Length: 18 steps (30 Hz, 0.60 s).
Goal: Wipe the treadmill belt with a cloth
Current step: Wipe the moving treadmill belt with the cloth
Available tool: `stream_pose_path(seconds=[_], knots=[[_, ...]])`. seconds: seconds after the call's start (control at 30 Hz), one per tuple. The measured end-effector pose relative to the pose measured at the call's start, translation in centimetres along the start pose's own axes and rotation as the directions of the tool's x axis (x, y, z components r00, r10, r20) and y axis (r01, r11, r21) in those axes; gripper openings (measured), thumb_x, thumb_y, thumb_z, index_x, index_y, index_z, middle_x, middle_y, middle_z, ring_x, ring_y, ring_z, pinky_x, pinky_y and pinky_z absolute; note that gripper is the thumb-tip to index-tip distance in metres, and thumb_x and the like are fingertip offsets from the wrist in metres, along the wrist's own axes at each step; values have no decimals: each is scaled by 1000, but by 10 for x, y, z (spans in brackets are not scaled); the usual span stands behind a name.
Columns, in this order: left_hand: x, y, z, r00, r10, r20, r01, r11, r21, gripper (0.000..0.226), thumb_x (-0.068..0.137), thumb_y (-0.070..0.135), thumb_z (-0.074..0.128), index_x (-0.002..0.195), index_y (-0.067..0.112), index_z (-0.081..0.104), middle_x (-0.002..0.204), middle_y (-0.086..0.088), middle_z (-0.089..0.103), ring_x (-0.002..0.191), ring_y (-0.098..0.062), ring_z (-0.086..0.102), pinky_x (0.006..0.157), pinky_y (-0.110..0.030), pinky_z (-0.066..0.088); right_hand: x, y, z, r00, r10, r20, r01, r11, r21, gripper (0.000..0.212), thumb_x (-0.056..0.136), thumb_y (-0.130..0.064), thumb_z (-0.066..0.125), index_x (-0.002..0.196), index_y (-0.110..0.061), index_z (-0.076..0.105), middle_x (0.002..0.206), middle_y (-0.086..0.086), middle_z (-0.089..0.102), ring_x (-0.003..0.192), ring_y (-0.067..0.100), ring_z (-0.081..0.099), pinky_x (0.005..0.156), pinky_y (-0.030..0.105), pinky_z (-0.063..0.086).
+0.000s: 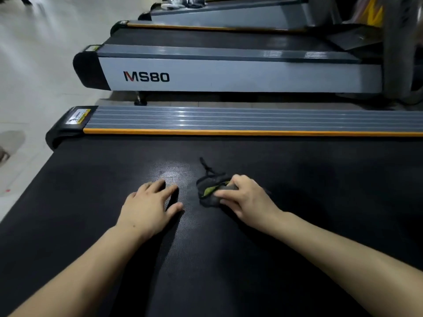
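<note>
The black textured treadmill belt [320,191] fills the lower part of the head view. A small dark cloth [209,191] with a green patch and a loose string lies bunched on the belt near the middle. My right hand [247,197] grips the cloth's right side and presses it against the belt. Just to the left of the cloth, my left hand [148,204] rests flat on the belt with its fingers apart and nothing in it.
A grey ribbed side rail [251,118] with an orange strip borders the belt's far edge. Beyond a narrow gap stands a second treadmill [229,74] marked MS80, with more treadmills behind it. Pale tiled floor [34,65] lies to the left.
</note>
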<state>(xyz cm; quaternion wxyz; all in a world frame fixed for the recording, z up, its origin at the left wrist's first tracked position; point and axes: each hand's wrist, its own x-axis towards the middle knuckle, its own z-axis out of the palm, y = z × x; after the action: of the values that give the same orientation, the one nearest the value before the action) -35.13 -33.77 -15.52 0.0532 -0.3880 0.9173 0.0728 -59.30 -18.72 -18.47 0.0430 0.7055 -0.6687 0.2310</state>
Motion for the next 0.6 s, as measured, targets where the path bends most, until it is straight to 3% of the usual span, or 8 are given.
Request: stream_pose_path(seconds=[0.1,0.2,0.3,0.37,0.5,0.6], knots=[[1,1,2,998,-7,69,6,1000,7,71,89,80,33,153,51,24,165,11,20,152,-17,18,117,-40,33,28,23,7,999,-44,17,45,996,-80,24,96,-40,55,111,-32,71,91,3,52,82,24,50,73,34,49],[2,0,0,996,-29,90,32,999,-31,71,88,81,33,153,55,20,167,15,13,154,-13,12,115,-41,33,99,51,21,975,205,-88,-214,971,-106,22,94,-39,61,110,-32,74,99,5,54,95,30,52,82,43,51],[-1,0,5,995,-31,96,35,998,-50,71,90,79,31,154,54,17,168,15,6,156,-13,4,120,-41,24,124,46,34,912,398,-94,-406,909,-90,22,96,-38,60,112,-32,73,98,3,51,101,28,52,88,37,46],[-1,-2,11,996,-25,80,30,998,-55,71,90,78,30,155,52,16,169,13,5,156,-15,2,123,-42,19,105,30,32,937,330,-117,-339,939,-66,19,94,-35,64,109,-30,75,93,4,54,93,29,56,83,36,47],[5,-4,18,997,-3,76,5,999,-32,70,93,76,28,156,49,13,170,8,2,156,-19,-1,124,-47,16,37,-6,28,997,-12,-73,12,1000,-12,18,93,-36,63,105,-29,75,88,2,57,79,24,56,73,32,46],[5,-2,16,997,-8,80,11,999,-36,69,93,75,31,156,48,15,169,9,2,156,-20,0,124,-48,16,63,8,38,997,-51,-54,48,997,-56,24,95,-40,57,106,-29,74,89,4,56,80,26,54,70,33,48]])
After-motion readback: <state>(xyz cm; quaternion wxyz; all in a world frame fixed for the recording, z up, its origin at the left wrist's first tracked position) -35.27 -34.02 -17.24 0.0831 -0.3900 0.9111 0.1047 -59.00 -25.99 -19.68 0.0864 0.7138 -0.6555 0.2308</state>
